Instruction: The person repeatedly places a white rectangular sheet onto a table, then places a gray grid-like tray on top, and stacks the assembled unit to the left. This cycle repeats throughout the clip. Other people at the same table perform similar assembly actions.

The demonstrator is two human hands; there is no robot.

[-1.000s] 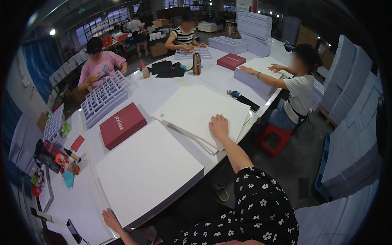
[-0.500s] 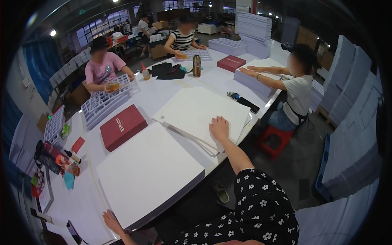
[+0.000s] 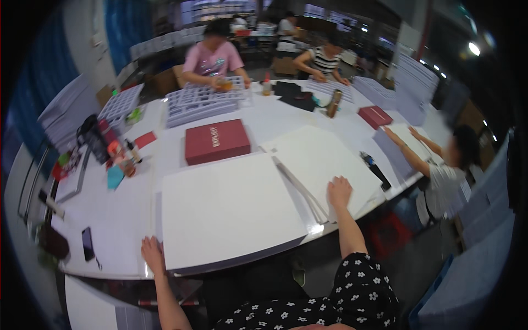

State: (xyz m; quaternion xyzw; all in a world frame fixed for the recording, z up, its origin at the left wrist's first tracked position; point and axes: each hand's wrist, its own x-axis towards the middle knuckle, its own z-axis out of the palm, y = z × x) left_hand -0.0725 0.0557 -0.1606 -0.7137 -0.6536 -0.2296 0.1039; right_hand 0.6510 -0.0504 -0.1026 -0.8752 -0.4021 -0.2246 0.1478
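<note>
A white worktop (image 3: 121, 220) is carrying a thick, white-topped stack (image 3: 231, 214) at its near edge. Just right of it, thinner white boards (image 3: 319, 154) are lying slightly askew. A maroon box (image 3: 220, 137) is sitting behind the stack. The right hand (image 3: 340, 192) is lying palm-down on the boards, fingers loosely spread; the left hand (image 3: 152, 254) is resting, fingers parted, beside the stack's near left corner.

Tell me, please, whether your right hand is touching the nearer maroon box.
Apart: the head view shows white sheets between the right hand and the nearer maroon box.
</note>
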